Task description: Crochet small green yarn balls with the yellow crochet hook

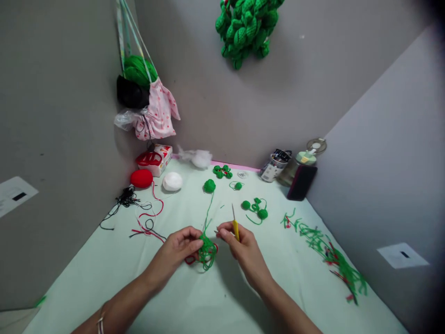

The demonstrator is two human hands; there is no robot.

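My left hand [184, 244] pinches a loose bundle of green yarn [207, 254] between thumb and fingers. A strand runs from it up to a small green yarn ball [209, 186]. Red loops [189, 260], perhaps scissor handles, show partly behind the bundle. My right hand [243, 246], just right of the yarn, is closed around a slim yellow-handled crochet hook [236, 230]. One thin metal end points up; a dark tip shows by the fingertips, close to the yarn. Whether that tip touches the yarn I cannot tell.
Green crocheted pieces [262, 214] lie ahead, with yarn scraps [325, 250] at right. Red yarn [141, 178], white yarn [172, 181] and black yarn [128, 197] sit left. A phone [302, 183] leans against a jar at back right. A pink bag [158, 111] hangs at the back left.
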